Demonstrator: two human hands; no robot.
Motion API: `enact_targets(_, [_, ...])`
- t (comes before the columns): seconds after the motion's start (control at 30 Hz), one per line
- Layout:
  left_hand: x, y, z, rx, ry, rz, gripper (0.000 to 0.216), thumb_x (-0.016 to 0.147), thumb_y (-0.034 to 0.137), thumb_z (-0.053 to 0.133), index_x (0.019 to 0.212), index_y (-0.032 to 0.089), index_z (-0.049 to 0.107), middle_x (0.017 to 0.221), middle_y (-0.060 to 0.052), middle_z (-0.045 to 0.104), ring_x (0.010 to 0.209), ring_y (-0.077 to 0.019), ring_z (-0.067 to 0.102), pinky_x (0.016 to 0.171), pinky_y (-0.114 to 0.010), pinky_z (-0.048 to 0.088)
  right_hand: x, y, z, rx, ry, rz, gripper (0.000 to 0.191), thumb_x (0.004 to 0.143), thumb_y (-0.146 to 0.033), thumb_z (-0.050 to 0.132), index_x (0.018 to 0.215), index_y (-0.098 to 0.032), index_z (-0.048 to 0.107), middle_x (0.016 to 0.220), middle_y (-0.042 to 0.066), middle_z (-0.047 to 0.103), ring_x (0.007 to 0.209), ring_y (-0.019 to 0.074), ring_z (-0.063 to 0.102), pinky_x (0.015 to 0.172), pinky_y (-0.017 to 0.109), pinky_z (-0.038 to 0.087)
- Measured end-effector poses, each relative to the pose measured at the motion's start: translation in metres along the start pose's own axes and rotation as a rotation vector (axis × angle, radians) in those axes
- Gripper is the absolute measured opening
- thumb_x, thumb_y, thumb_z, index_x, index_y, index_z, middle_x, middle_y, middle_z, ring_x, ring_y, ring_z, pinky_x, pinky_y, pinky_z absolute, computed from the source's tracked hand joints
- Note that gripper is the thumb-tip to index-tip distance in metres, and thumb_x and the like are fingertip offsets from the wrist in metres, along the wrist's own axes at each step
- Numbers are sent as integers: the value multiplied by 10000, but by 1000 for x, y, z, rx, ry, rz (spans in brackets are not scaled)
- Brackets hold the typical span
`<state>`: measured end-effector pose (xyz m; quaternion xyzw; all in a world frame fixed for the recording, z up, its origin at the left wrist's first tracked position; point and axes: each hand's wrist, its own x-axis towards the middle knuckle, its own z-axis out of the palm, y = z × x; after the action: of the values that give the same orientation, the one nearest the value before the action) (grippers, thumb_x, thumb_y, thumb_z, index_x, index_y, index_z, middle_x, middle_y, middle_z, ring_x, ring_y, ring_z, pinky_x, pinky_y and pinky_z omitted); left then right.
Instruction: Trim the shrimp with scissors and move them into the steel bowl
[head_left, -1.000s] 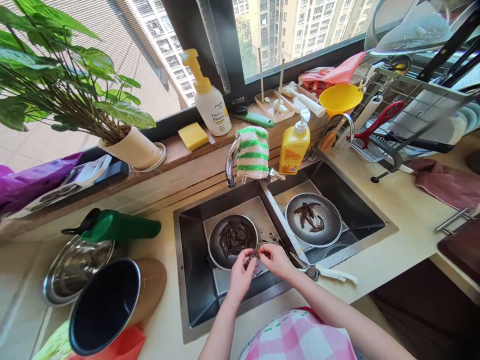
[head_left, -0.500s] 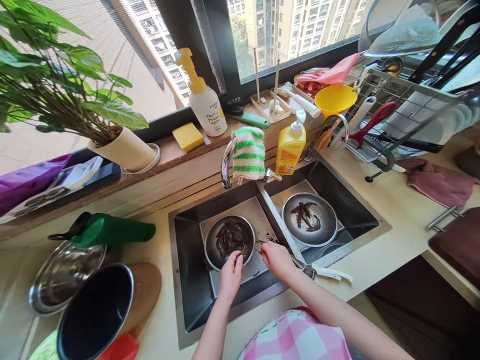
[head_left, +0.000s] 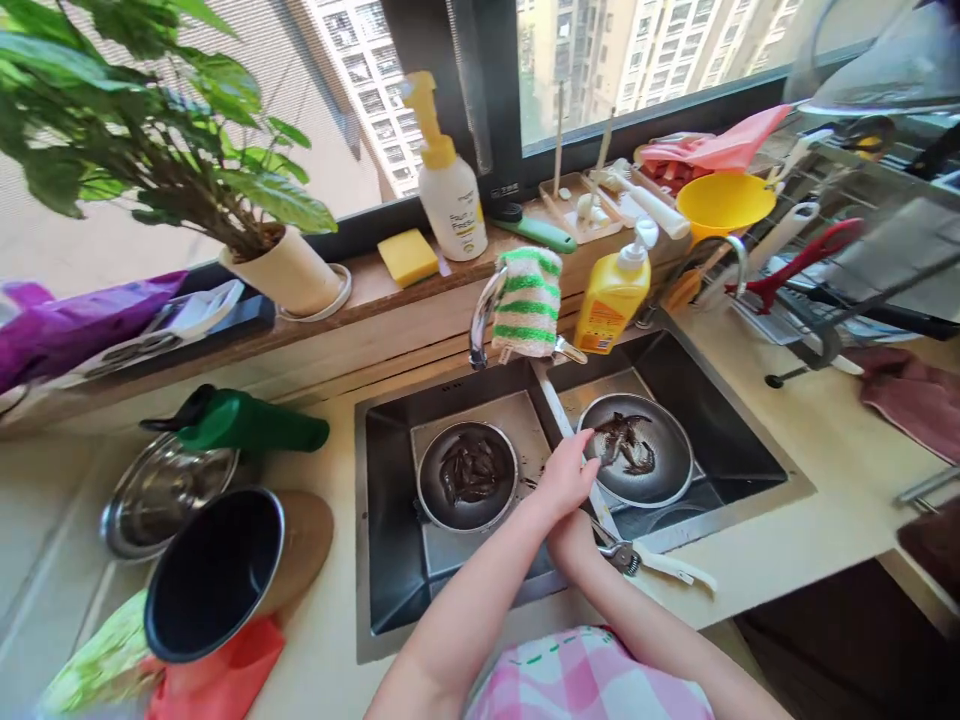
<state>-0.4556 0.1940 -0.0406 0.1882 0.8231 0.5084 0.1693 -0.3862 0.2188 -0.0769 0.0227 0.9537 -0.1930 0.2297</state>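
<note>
Has dark pieces (head_left: 639, 460) in right pan (head_left: 671, 440), with long axes crossing, pointing several ways. Now reaches left hand (head_left: 564, 472) there from left pan (head_left: 459, 518), fingers slightly parted; cannot tell its grip, nor hidden-fingered right hand's (head_left: 576, 545).

Head-worn view down over sink (head_left: 553, 402)

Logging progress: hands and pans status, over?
Left hand at edge of right pan. Right hand beneath, partly hidden. Dark pieces in left pan too. White-handled shears near right hand.
</note>
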Motion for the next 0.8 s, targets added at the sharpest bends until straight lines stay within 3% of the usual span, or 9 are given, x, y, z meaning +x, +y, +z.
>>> enact_targets(0.07, [-10, -31, -7, 44, 89, -49, 406, 763, 179, 510, 1169, 186, 507, 1155, -94, 566, 1051, -198, 517, 926, -343, 390, 0, -1, -2, -63, -32, -9, 300, 741, 7, 402, 867, -109, 648, 866, 168, 652, 808, 232, 610, 644, 283, 470])
enact_targets(0.2, [-64, -114, -52, 198, 230, -397, 270, 785, 146, 465, 1028, 169, 580, 1029, -84, 610, 938, -175, 565, 851, -324, 430, 8, -7, -7, -169, -25, -74, 282, 798, -46, 388, 942, -146, 609, 919, 136, 632, 849, 222, 608, 669, 280, 467])
enact_targets(0.3, [-105, -167, -88, 292, 251, -585, 243, 778, 92, 439, 953, 142, 600, 927, -85, 618, 878, -179, 577, 815, -330, 435, 22, -15, -3, -256, -93, -52, 255, 811, -56, 405, 922, -148, 615, 904, 145, 638, 843, 228, 625, 669, 290, 472])
enact_targets(0.37, [-120, -191, -101, 356, 212, -661, 240, 780, 86, 433, 937, 140, 606, 920, -88, 614, 860, -178, 577, 799, -320, 432, 32, -21, 1, -290, -168, -16, 247, 796, -32, 415, 854, -119, 639, 836, 160, 651, 790, 242, 643, 638, 302, 477])
enact_targets(0.57, [-107, -225, -90, 502, -49, -644, 262, 740, 84, 502, 941, 186, 635, 1013, -75, 602, 1002, -201, 520, 859, -310, 383, 43, -33, 1, -323, -198, -49, 214, 783, -74, 468, 908, -121, 636, 873, 164, 656, 819, 246, 641, 641, 301, 474])
enact_targets(0.8, [-87, -245, -69, 633, -263, -607, 238, 798, 101, 457, 951, 156, 631, 1088, -134, 580, 1118, -274, 433, 920, -446, 317, 43, -16, -10, -290, -187, -19, 154, 780, -227, 525, 878, -164, 625, 858, 103, 660, 806, 233, 634, 627, 283, 455])
